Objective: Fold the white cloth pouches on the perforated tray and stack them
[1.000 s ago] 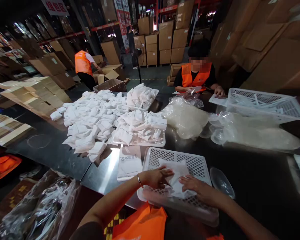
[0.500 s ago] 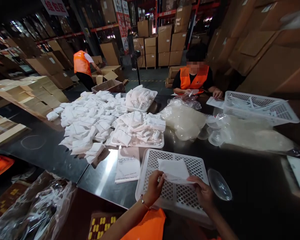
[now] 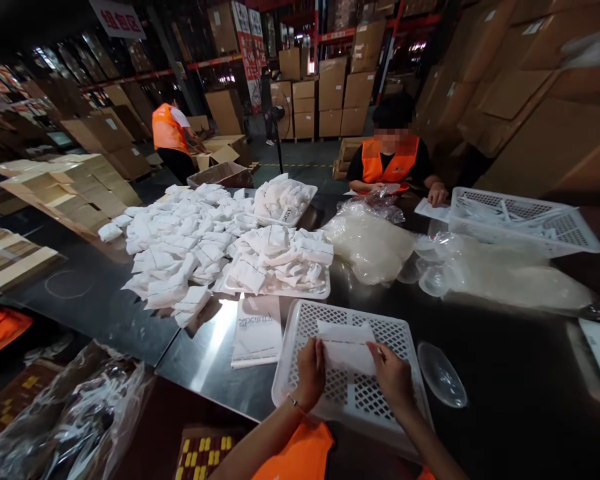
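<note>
Over an upturned-looking white plastic basket I hold a white packet with a dark printed line across it. My left hand pinches its left side between thumb and fingers. On the right edge, my right hand has a matching pinch. To the left of the basket lies a stack of flat white printed bags. A clear plastic oval dish rests on the table at the right. Beyond the basket, a white tray is heaped with similar small white packets.
A large pile of white packets covers the table's middle left. Clear bags of pale plastic pieces lie at centre right. Across the table a person in an orange vest sits beside another basket. Stacked cartons stand left.
The packet's loose upper flap has been folded down toward me, so its printed line now shows. Both hands have turned and lie closer along its sides.
</note>
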`<state>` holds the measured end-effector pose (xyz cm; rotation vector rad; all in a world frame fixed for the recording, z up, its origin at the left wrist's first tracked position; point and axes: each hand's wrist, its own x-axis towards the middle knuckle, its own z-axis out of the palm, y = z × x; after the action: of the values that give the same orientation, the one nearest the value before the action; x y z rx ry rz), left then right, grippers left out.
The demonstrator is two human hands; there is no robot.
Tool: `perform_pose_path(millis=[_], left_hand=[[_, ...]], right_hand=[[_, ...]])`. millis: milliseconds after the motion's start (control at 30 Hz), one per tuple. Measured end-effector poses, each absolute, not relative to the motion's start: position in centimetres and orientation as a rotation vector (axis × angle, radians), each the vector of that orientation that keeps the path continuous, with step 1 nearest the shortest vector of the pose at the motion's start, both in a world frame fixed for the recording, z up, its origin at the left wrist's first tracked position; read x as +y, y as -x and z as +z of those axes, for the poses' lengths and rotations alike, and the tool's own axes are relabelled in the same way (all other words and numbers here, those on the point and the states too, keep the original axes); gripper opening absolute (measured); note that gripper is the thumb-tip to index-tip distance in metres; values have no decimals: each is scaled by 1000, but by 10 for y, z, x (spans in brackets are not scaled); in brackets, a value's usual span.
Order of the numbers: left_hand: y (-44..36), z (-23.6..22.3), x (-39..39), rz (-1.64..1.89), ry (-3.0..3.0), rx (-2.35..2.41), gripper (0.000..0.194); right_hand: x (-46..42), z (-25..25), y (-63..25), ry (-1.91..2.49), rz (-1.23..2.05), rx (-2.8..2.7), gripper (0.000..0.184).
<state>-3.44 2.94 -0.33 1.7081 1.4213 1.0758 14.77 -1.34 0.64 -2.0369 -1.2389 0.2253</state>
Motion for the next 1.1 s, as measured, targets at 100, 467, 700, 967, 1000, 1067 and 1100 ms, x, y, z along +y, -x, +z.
perform_pose_path(millis=[100, 467, 700, 967, 1000, 1067, 1100], left_hand=[[34, -5, 40, 960, -1719, 1500, 42], [40, -12, 52, 761, -2043, 1533, 31], [45, 24, 54, 448, -2431, 1656, 31], [1, -13, 36, 664, -2802, 1120, 58], [2, -22, 34, 674, -2760, 1201, 60], [4, -34, 33, 713, -2596, 1323, 61], [5, -36, 34, 738, -2471, 1354, 60]], right_hand=[[-11, 6, -150, 2089, 218, -1210, 74], [-7, -12, -155, 2234, 210, -1225, 69], [-7, 5, -151, 2120, -211, -1540, 44], [1, -35, -115, 1851, -168, -1847, 50], [-1, -41, -116, 1898, -165, -1771, 49], [-5, -47, -124, 1969, -108, -1575, 61], [-7, -48, -128, 1972, -35, -1479, 68]])
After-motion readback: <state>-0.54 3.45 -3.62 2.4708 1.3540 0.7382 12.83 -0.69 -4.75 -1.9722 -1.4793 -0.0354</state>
